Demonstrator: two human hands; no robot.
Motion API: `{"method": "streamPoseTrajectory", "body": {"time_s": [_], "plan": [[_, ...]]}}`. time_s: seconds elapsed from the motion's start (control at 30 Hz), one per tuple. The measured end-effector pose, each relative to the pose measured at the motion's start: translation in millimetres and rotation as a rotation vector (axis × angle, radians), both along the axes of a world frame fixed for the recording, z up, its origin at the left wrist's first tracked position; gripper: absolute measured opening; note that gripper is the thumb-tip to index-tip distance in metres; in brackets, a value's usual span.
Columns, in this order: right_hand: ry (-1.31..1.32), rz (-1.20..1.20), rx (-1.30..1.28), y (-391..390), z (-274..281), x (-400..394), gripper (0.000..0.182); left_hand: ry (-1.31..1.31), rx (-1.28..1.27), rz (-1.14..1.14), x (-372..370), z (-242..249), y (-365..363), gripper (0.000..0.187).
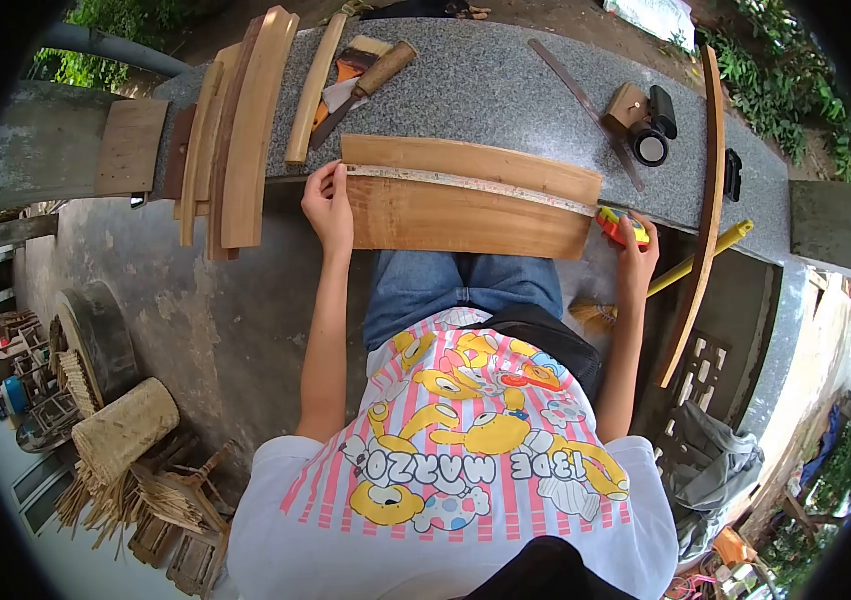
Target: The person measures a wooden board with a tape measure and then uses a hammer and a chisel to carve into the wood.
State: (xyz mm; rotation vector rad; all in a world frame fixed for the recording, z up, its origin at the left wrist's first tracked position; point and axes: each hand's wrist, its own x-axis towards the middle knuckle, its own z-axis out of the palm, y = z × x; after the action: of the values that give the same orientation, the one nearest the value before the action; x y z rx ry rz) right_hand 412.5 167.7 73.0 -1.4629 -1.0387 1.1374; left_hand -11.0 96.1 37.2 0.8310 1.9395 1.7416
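Observation:
A wide wooden board [465, 225] lies across the near edge of the stone bench, partly overhanging it above my lap. The pale blade of a tape measure is stretched lengthwise over the board from end to end. At the board's left end, my left hand [329, 208] pinches the tip of the blade against the wood. My right hand [635, 245] grips the red and yellow tape measure [612, 225] just past the board's right end.
Long wooden strips [253, 140] are stacked at the bench's left. A wood-handled knife [370, 82] lies behind the board. A metal ruler [575, 92], a black cylindrical object [650, 150] and a long wooden strip [710, 180] are on the right. The granite bench [475, 80] runs behind.

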Motion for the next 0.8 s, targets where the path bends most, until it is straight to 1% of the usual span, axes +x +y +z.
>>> {"method": "streamPoseTrajectory", "body": {"time_s": [0.07,0.1,0.13,0.17,0.2,0.23,0.27,0.3,0.33,0.37,0.43,0.47,0.5,0.53,0.57,0.6,0.63,0.67,0.73,0.77,0.8], "plan": [[-0.007,0.030,-0.022,-16,4,5,0.039,0.012,-0.004,0.000,4,3,0,0.022],[-0.009,0.021,-0.023,-25,4,9,0.039,0.098,-0.031,0.000,6,11,0,0.023],[0.078,0.041,-0.056,-34,2,14,0.039,0.186,-0.057,0.000,9,20,3,0.024],[0.165,0.058,-0.088,-44,2,18,0.039,0.186,-0.056,-0.010,11,28,8,0.024],[0.216,0.089,-0.139,-54,6,22,0.039,0.133,-0.006,-0.042,14,37,14,0.023],[0.216,0.078,-0.138,-65,8,24,0.039,0.078,0.043,-0.074,17,46,20,0.023],[0.273,0.082,-0.170,-76,10,25,0.039,0.108,0.068,-0.146,18,56,29,0.023],[0.331,0.087,-0.200,-84,10,28,0.040,0.107,0.069,-0.157,21,65,39,0.023],[0.370,0.087,-0.245,-92,9,32,0.048,0.112,0.065,-0.257,27,74,50,0.023],[0.371,0.077,-0.244,-98,6,36,0.048,0.118,0.060,-0.356,34,84,59,0.023],[0.341,0.246,-0.283,-107,1,40,0.056,0.242,0.023,-0.489,59,108,80,0.022],[0.329,0.262,-0.322,-110,1,39,0.060,0.270,0.051,-0.553,73,108,92,0.022],[0.347,0.252,-0.360,-112,3,34,0.058,0.331,0.081,-0.618,89,110,101,0.021],[0.261,0.261,-0.342,-112,-5,33,0.058,0.392,0.113,-0.682,106,110,108,0.021],[0.175,0.268,-0.326,-112,-13,32,0.058,0.394,0.118,-0.693,122,110,113,0.021],[0.121,0.264,-0.356,-109,-7,27,0.060,0.424,0.102,-0.776,138,110,117,0.017],[0.123,0.252,-0.353,-107,-9,28,0.060,0.455,0.087,-0.858,152,110,122,0.014],[0.098,0.289,-0.381,-105,-13,28,0.061,0.456,0.092,-0.869,164,103,128,0.014],[0.057,0.339,-0.413,-102,-11,26,0.062,0.599,0.122,-1.040,183,81,140,0.015],[0.058,0.332,-0.412,-99,-13,24,0.062,0.600,0.125,-1.048,192,72,143,0.015],[0.022,0.373,-0.408,-96,-14,22,0.062,0.645,0.132,-1.079,202,69,144,0.015]]}}
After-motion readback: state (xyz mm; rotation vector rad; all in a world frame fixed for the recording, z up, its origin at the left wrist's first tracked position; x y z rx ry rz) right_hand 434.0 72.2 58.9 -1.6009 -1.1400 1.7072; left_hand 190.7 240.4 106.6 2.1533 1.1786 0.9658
